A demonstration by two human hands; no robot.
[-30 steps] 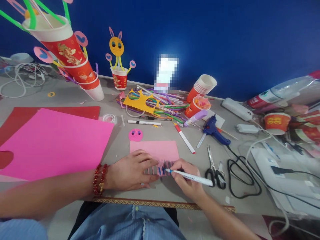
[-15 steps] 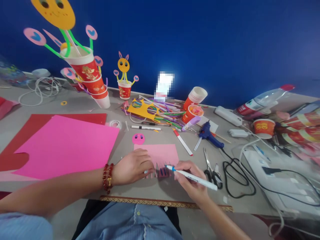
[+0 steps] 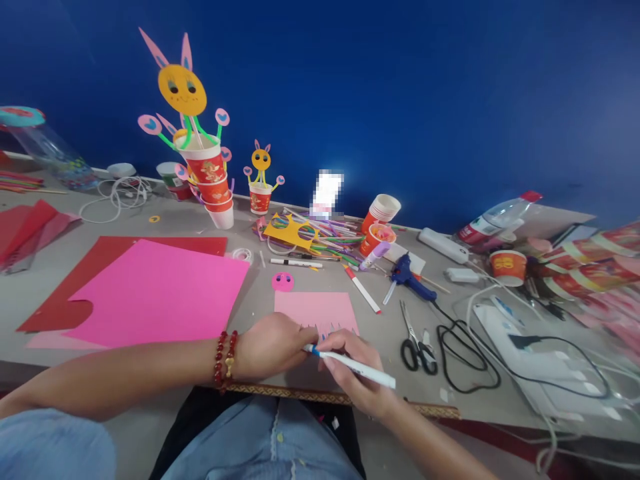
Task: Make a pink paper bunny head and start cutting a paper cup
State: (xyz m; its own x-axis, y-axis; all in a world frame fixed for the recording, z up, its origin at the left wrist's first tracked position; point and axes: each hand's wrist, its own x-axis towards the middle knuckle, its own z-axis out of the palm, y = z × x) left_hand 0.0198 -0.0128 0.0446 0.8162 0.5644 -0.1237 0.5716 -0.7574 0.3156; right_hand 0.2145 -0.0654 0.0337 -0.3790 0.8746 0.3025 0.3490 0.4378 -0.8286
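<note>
A light pink paper (image 3: 315,308) with cut strips and dark blue marks along its near edge lies at the table's front. My right hand (image 3: 353,367) holds a white marker (image 3: 363,371), whose blue end points left. The fingers of my left hand (image 3: 275,343) are pressed together at that end of the marker; what they pinch is hidden. Just behind the paper lies a pink disc with two eyes (image 3: 283,281).
Bright pink (image 3: 165,293) and red sheets (image 3: 60,300) lie at the left. Scissors (image 3: 417,343), a blue glue gun (image 3: 410,277) and its looped cord are on the right. Behind stand decorated cups (image 3: 207,173), a small cup figure (image 3: 261,193) and a pile of stems.
My right hand and the marker have moved left and down, to my left fingertips. My left hand has moved off the strips slightly toward me. The camera view has tilted up.
</note>
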